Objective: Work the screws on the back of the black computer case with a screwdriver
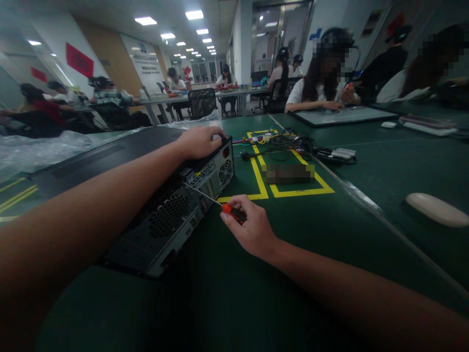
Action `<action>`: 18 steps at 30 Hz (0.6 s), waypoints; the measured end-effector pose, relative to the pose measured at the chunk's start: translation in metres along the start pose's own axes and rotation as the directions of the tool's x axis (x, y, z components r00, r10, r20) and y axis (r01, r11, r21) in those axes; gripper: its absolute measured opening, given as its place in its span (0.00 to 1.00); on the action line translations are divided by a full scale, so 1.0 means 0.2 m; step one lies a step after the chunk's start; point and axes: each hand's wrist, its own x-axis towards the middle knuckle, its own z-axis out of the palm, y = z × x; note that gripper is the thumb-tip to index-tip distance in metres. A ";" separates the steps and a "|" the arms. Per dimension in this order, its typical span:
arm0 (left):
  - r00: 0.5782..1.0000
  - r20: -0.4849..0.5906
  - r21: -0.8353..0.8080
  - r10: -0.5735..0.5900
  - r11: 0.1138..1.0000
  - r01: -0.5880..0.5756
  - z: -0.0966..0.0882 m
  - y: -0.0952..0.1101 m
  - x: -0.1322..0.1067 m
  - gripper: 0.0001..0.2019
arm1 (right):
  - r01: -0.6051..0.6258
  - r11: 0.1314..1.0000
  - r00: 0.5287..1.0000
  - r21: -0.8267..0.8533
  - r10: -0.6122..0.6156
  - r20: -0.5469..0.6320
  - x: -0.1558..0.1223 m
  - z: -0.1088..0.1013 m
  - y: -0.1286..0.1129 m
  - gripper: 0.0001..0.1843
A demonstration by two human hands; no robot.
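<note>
A black desktop computer case (172, 215) lies flat on the green table (234, 293), its rear panel with fan grilles facing me. My left hand (201, 142) rests palm down on the case's top far corner, fingers curled over the edge. My right hand (249, 227) grips the red and black handle of a screwdriver (220, 203). The thin metal shaft points left and its tip touches the rear panel near the upper edge.
Tangled cables and connectors (289, 144) lie inside a yellow taped rectangle (262, 188) beyond the case. A white oblong object (436, 209) sits at right. Clear plastic wrap (40, 149) lies at far left. Several people sit at tables behind, one working over a flat panel (344, 116).
</note>
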 end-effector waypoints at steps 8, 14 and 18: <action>1.000 -0.015 -0.014 0.000 1.000 0.000 0.01 -0.01 0.00 0.28 | -0.014 1.000 1.000 0.001 0.014 0.012 0.00 0.00 -0.01 0.07; 1.000 -0.027 -0.020 0.005 1.000 -0.006 0.01 -0.01 0.00 0.29 | -0.017 1.000 1.000 -0.012 0.017 0.008 0.00 -0.01 -0.01 0.06; 1.000 -0.012 -0.005 0.014 1.000 -0.014 0.00 -0.01 0.01 0.28 | -0.012 1.000 1.000 -0.025 0.012 0.007 0.00 -0.01 0.00 0.06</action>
